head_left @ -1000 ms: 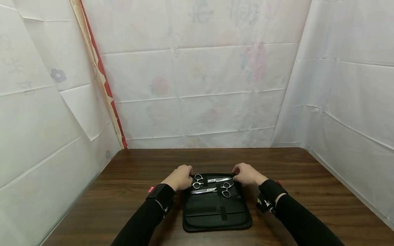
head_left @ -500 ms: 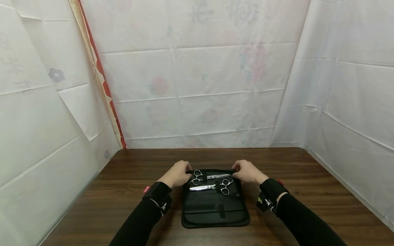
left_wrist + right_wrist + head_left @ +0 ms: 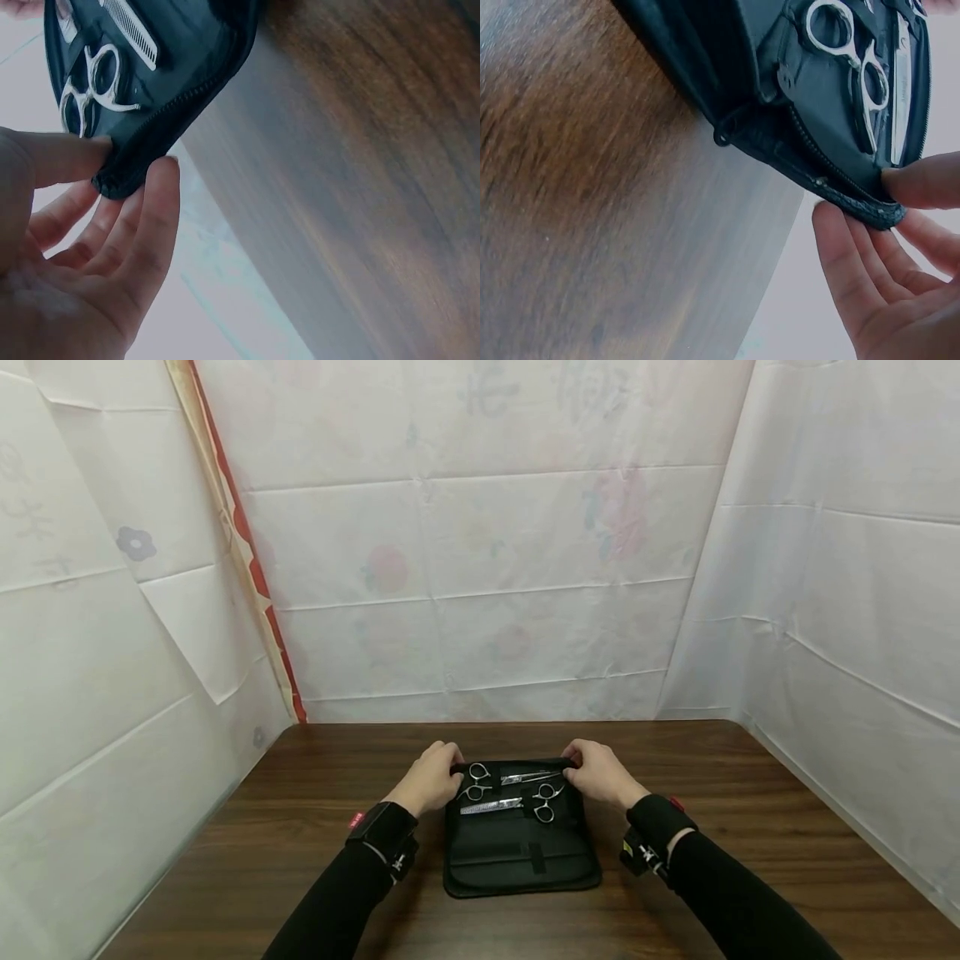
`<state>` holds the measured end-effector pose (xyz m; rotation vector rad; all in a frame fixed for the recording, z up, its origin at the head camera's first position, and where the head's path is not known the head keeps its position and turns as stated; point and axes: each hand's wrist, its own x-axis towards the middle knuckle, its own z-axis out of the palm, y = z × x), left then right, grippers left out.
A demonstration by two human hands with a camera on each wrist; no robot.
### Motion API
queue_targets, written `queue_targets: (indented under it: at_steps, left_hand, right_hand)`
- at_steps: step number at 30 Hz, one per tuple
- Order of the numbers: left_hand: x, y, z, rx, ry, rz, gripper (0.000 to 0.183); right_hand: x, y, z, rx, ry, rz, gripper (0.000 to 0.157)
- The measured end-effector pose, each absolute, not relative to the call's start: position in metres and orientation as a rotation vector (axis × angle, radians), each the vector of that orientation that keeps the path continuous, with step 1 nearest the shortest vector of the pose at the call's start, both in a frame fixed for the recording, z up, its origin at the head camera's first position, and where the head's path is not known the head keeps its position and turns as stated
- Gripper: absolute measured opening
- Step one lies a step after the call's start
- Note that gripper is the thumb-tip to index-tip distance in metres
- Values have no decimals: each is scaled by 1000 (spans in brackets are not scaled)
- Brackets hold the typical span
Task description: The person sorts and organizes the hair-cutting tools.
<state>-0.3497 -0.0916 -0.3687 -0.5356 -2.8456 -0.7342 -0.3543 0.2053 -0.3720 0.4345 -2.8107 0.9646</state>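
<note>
A black zip case (image 3: 487,842) lies unfolded on the table before me. Two pairs of silver scissors sit in its far half: haircutting scissors (image 3: 475,792) with a plain blade, and thinning scissors (image 3: 491,807) with a toothed blade. My left hand (image 3: 429,779) pinches the far left corner, thumb on the inside and fingers beneath, as the left wrist view shows. At the far right corner my right hand (image 3: 602,772) pinches the case the same way, beside the zip (image 3: 821,157). The far half tilts up toward me.
The brown wooden table (image 3: 360,752) reaches back to a white sheet (image 3: 480,635) hung behind it. More white sheeting stands at the left and right sides. A black strap with a small device (image 3: 652,843) sits on each wrist.
Both hands have moved a little away from me, holding the corners. The case has come with them, its near edge sliding farther off and its far part tilting up more.
</note>
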Motion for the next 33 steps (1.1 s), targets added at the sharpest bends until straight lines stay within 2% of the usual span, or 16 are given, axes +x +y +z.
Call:
queue_targets:
  at_steps: [33]
  left_hand:
    - [-350, -89, -363, -469, -2653, -817, 13]
  right_hand:
    - [-350, 202, -363, 434, -2657, 913, 17]
